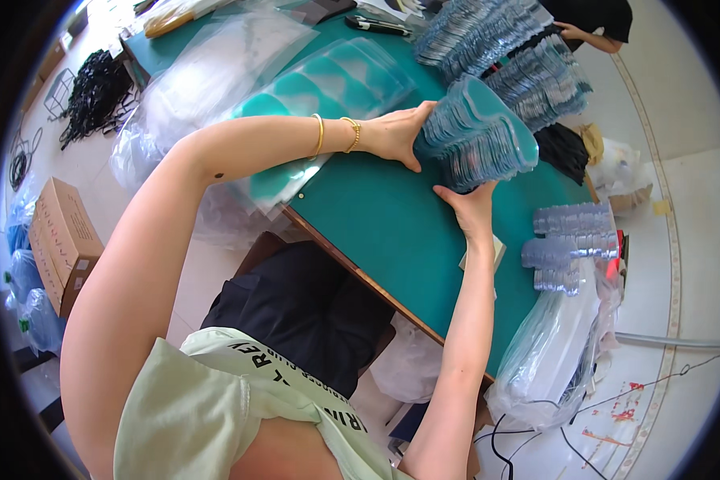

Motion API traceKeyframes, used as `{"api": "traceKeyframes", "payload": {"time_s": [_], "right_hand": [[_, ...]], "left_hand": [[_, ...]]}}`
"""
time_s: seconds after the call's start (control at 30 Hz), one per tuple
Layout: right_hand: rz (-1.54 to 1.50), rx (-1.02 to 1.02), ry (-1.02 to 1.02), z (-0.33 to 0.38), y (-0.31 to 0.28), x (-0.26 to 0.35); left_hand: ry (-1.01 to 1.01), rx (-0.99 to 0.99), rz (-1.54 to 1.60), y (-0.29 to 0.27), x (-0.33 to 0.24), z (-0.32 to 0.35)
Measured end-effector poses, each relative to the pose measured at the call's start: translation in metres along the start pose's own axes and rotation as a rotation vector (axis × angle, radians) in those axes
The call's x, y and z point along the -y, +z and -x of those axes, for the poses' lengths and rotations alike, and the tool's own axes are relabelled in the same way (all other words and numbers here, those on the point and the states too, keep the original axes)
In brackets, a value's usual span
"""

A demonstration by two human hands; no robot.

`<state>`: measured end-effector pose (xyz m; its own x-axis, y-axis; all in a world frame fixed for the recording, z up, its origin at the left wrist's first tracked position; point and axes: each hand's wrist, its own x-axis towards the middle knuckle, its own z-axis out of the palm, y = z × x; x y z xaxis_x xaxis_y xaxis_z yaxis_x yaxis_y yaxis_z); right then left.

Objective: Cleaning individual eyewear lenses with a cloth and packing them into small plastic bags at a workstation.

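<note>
A thick stack of clear, blue-tinted plastic pieces with wavy, rounded outlines [488, 148] stands on the green tabletop [376, 212] between my hands. My left hand [396, 136], with gold bracelets on its wrist, is closed round the stack's left side, thumb toward me. From the near side, my right hand [474, 212] grips the stack's lower edge; its fingers are partly hidden behind the plastic. Just beyond stand more stacks of the same pieces [476, 32], one longer row [540, 80] almost touching the held stack.
Flat clear plastic sheets [336, 84] and plastic bags [224, 64] cover the table's left part. A box cutter [378, 26] lies at the back. Smaller plastic stacks [572, 232] and a bagged bundle [548, 344] sit at right. Another person's arm [592, 36] shows far right. A carton [64, 240] stands left.
</note>
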<state>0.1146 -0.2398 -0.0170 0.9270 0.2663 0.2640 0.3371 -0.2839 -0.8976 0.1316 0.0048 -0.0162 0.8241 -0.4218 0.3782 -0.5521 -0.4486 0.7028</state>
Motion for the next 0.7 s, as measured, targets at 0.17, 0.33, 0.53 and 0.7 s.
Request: {"api": "traceKeyframes", "payload": {"time_s": [0.17,0.33,0.53,0.7], "right_hand": [[0.231,-0.110,0.096,0.002,0.001,0.002],[0.304,-0.142,0.094,0.000,0.000,0.001],[0.414,-0.187,0.110,-0.021,0.003,0.003],[0.470,-0.210,0.018,-0.056,0.000,-0.014]], "left_hand": [[-0.076,0.026,-0.039,-0.002,0.006,-0.009],[-0.038,0.049,-0.081,-0.002,0.016,-0.020],[0.033,0.030,-0.116,-0.006,0.039,-0.050],[0.051,0.010,-0.145,-0.011,0.064,-0.082]]}}
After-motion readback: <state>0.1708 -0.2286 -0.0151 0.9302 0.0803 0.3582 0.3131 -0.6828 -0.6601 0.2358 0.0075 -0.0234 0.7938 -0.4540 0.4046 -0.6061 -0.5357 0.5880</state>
